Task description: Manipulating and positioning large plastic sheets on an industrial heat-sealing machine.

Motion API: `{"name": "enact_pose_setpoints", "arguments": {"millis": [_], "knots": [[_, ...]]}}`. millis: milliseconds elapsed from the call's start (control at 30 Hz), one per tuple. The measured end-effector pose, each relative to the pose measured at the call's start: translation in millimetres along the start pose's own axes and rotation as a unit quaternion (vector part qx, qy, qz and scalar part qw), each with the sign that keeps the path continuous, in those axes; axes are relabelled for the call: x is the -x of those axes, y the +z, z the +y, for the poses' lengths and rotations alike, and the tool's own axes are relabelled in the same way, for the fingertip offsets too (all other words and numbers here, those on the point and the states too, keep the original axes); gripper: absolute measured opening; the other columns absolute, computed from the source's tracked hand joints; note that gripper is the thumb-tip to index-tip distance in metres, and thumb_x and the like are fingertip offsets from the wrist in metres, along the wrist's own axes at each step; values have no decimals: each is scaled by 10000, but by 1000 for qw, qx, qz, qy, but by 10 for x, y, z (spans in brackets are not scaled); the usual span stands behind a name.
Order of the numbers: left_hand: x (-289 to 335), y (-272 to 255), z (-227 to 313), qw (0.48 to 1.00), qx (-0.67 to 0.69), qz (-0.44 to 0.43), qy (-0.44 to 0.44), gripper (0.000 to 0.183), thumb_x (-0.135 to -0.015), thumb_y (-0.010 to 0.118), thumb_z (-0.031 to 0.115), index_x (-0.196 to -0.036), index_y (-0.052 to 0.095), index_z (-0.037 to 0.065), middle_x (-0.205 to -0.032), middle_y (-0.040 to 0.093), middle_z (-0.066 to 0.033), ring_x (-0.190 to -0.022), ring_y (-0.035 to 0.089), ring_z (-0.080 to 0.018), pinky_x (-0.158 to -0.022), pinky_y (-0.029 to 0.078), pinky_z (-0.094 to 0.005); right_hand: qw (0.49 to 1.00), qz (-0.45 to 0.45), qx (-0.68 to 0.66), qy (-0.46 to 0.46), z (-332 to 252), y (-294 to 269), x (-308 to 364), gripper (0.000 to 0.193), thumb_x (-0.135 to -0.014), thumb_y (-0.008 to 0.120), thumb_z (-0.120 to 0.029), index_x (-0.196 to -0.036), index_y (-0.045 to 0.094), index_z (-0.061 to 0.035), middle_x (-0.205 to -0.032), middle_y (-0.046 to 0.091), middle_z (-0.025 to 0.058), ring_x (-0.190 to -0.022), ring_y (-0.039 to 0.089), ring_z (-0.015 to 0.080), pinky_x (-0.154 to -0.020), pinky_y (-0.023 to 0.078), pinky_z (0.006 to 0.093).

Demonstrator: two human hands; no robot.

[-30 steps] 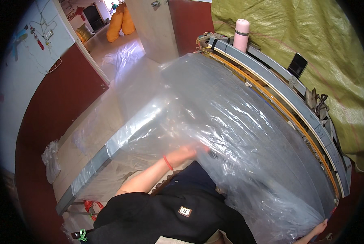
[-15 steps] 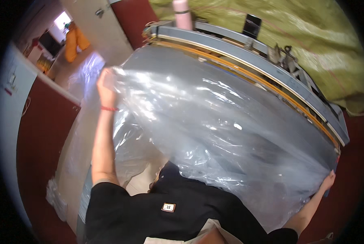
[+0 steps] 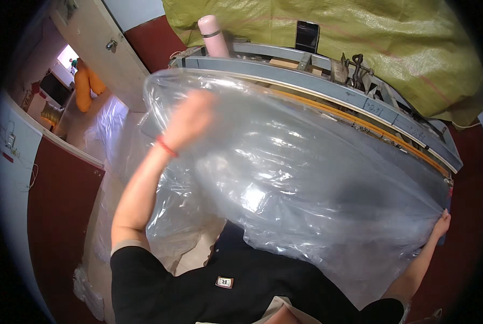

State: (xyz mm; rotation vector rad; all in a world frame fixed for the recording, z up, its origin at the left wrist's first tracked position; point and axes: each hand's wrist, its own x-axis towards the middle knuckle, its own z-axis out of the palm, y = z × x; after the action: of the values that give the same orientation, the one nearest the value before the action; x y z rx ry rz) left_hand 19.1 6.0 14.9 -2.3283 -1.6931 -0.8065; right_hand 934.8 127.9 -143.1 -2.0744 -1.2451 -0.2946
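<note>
A large clear plastic sheet (image 3: pixel 284 162) spreads over a grey worktable in front of me and hangs down its near side in loose folds. At the table's right end, my right hand (image 3: pixel 442 222) is closed on the sheet's edge, and the plastic pulls into creases there. My left hand (image 3: pixel 191 120) is over the left part of the sheet, a red cord round its wrist. Motion smears its fingers, so their grip cannot be made out. Just beyond this hand, the sheet's far left corner is puffed up near the metal rail (image 3: pixel 274 74).
A pink bottle (image 3: pixel 213 38) and a dark phone (image 3: pixel 307 36) stand behind the rail. Metal clamps (image 3: pixel 352 70) sit farther right. An orange strip (image 3: pixel 360 114) runs along the table's far side. More crumpled plastic (image 3: pixel 109 121) lies by the doorway at left, near an open door (image 3: pixel 98 40).
My left hand has moved right and inward from the sheet's far left corner, which now billows beyond it. My right hand keeps its hold at the right end. The view has shifted slightly.
</note>
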Motion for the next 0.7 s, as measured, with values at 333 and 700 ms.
{"name": "enact_pose_setpoints", "arguments": {"millis": [333,700], "knots": [[534,540,-482,986,-30,-108,-123,474,-822,546,259,-1196,446,-15,-1295,395,-169,-1239,311,-335,-1011,274,-375,1000,-14,-21,2,-63,75,9,433,-879,443,-404,-960,549,8,-875,579,186,-775,527,301,-718,412,348],[-35,872,-408,986,-64,-98,-122,374,-812,557,257,-1083,549,-1,-1063,569,-153,-1005,498,-313,-858,408,-365,919,-75,-369,116,-403,-573,177,329,-882,491,-371,-765,526,-65,-692,455,-31,-663,419,83,-620,355,235]]}}
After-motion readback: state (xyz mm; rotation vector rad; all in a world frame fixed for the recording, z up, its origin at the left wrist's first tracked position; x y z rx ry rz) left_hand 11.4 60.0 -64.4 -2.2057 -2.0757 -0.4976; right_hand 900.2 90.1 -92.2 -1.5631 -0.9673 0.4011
